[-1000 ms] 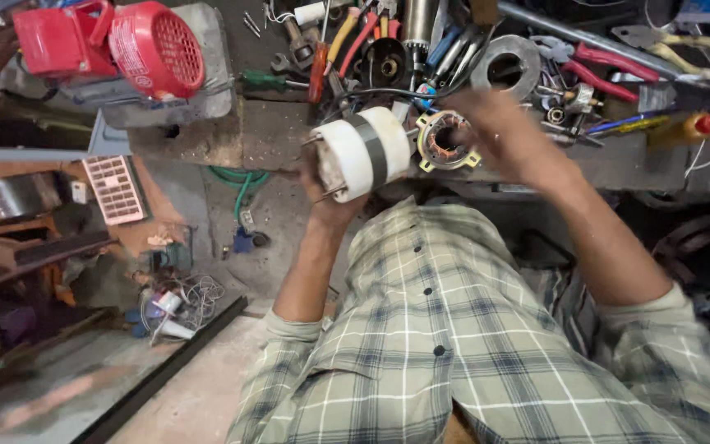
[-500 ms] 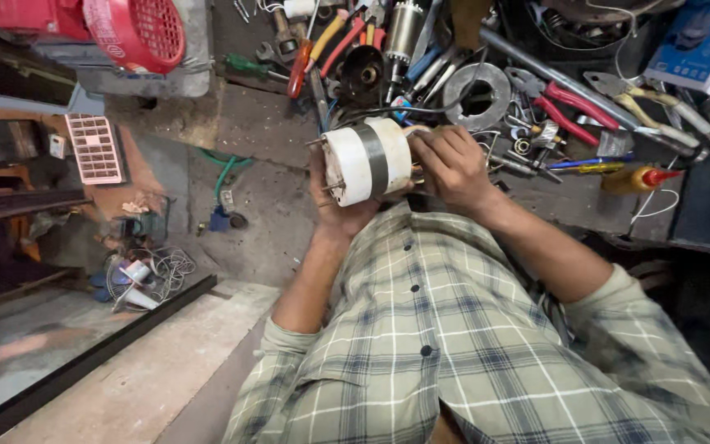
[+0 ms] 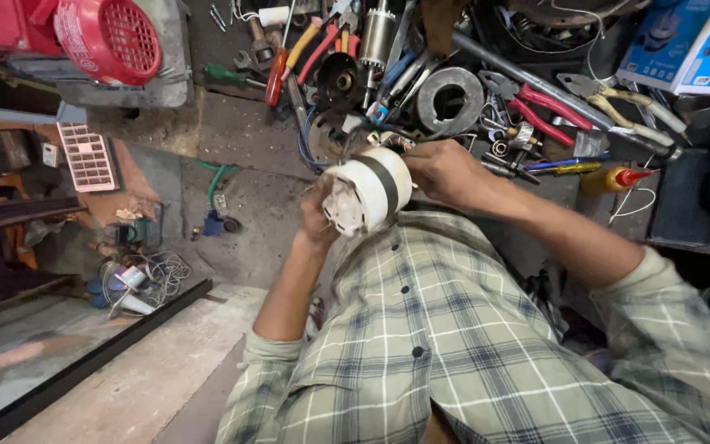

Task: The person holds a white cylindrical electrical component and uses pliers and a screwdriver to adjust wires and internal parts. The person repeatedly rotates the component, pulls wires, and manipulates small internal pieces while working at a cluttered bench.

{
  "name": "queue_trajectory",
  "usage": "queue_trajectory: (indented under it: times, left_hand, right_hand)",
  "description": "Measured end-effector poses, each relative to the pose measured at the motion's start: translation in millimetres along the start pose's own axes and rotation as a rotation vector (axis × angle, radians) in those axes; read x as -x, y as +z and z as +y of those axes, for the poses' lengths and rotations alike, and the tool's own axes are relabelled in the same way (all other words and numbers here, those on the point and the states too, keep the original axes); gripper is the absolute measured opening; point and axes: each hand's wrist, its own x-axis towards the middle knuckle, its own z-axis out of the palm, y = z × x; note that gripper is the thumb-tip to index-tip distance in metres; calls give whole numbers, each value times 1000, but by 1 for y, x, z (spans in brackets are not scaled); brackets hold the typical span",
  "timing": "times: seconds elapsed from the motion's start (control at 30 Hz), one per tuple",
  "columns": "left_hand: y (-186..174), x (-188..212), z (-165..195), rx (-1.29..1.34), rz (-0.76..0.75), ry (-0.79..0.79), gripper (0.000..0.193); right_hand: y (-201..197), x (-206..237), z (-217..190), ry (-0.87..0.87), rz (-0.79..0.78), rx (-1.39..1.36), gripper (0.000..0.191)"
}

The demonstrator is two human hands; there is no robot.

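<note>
A white cylindrical motor housing (image 3: 371, 193) with a dark band around it sits between both hands, its open end turned toward the camera. My left hand (image 3: 315, 220) grips it from the lower left side. My right hand (image 3: 441, 171) holds its upper right end, where thin wires and a winding poke out. The hands hover just in front of my checked shirt.
Beyond the hands lies a heap of tools: red-handled pliers (image 3: 546, 117), a metal ring (image 3: 449, 99), a black motor part (image 3: 338, 82), screwdrivers, an orange-capped bottle (image 3: 610, 178). A red fan-cover motor (image 3: 108, 37) sits upper left, blue boxes (image 3: 684, 45) upper right.
The housing has turned so its open end now faces the camera, and it has come closer to my chest. Both hands kept their grip on it.
</note>
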Motion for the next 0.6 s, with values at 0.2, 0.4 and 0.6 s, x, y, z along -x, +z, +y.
queue_trajectory:
  times: [0.2,0.4,0.6]
  left_hand:
    - [44,-13,-2,364,-11,31,78]
    - [52,-12,5,327,183,78,77]
    - [18,-4,21,303,246,154,70]
  right_hand:
    - [13,-1,-13,33,319,467,19]
    - [-14,19,24,14,276,474,32]
    - [-50,121,87,622,241,1029,66]
